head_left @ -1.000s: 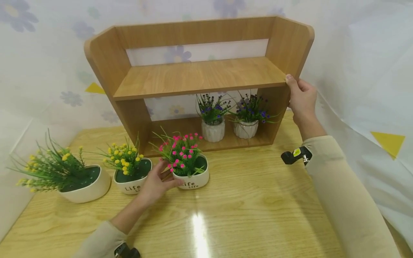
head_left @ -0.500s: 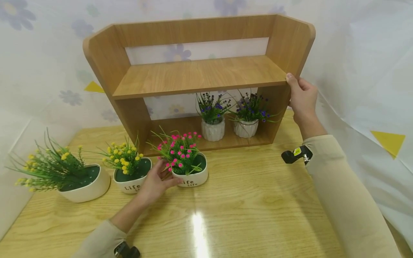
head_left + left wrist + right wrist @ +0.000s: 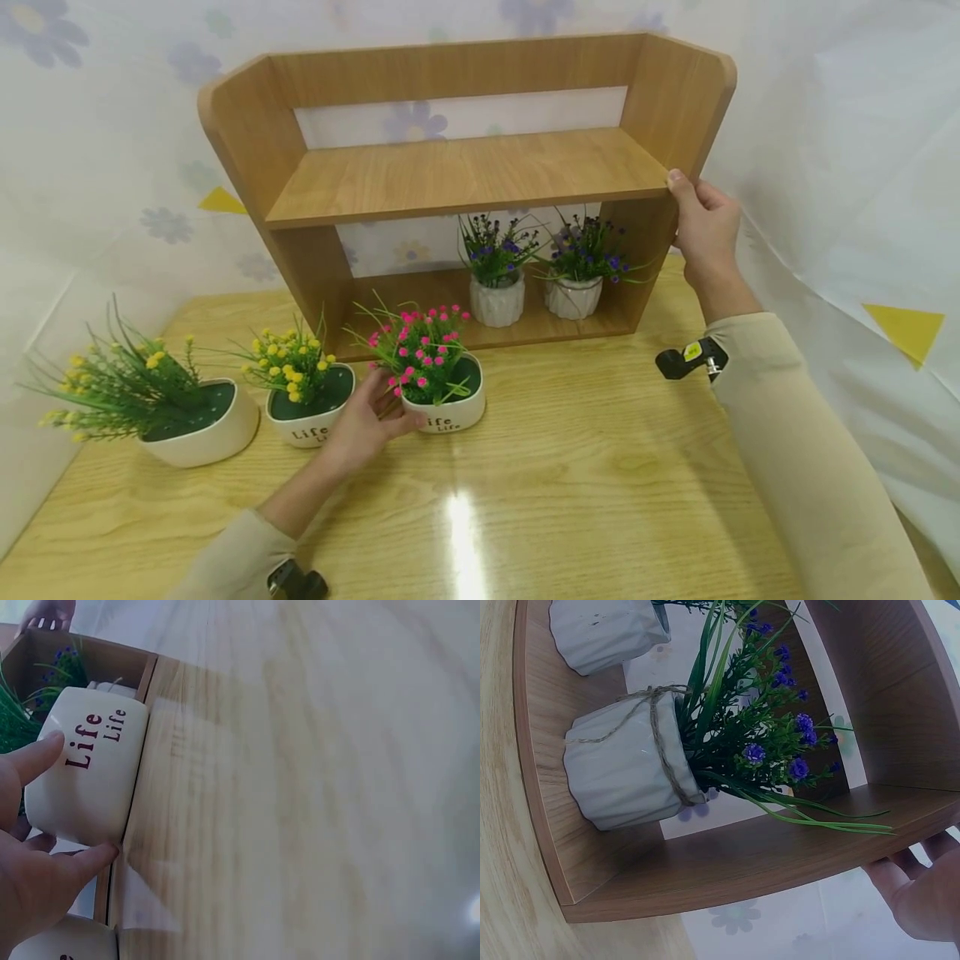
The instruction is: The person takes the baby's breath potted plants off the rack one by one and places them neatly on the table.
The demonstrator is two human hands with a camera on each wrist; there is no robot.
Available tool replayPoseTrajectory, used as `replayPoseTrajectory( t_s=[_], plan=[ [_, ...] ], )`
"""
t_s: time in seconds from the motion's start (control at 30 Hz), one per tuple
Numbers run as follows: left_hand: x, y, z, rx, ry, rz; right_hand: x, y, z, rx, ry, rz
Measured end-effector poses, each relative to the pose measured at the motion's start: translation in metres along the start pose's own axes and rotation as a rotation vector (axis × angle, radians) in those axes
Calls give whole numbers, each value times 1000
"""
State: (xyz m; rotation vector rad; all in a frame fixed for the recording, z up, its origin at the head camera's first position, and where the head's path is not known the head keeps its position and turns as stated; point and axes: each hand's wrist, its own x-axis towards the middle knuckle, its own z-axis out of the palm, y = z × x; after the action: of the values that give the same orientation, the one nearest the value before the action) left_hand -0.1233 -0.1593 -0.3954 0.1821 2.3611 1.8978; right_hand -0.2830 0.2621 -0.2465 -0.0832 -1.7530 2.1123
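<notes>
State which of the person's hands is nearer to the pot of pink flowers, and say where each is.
Left. The left hand holds the pot at its left end; the right hand is farther off, gripping the right side of the wooden shelf.

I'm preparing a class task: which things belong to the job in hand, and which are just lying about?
Likely in the job:
pot of pink flowers, held by left fingers
shelf, held by right fingers

Likely just lying about:
two pots of yellow flowers
two pots of purple flowers
yellow triangles

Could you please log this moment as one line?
left hand: grips pink-flowered pot; right hand: grips shelf unit; purple-flowered pots: inside shelf unit
</notes>
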Motion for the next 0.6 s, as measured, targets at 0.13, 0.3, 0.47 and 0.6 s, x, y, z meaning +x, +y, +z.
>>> replayPoseTrajectory(
  t_s=[0.13,0.3,0.47,0.6],
  plan=[
    [-3,0,0,-1,3,-12,0,0,1,4,-4,0],
    [-13,1,-1,-25,2,-22,-1,1,2,8,-5,-10],
    [-25,4,-3,-64,-16,10,-1,1,3,20,-5,-14],
    [-34,9,-4,-81,-14,39,-1,1,2,34,-3,-25]
  ],
)
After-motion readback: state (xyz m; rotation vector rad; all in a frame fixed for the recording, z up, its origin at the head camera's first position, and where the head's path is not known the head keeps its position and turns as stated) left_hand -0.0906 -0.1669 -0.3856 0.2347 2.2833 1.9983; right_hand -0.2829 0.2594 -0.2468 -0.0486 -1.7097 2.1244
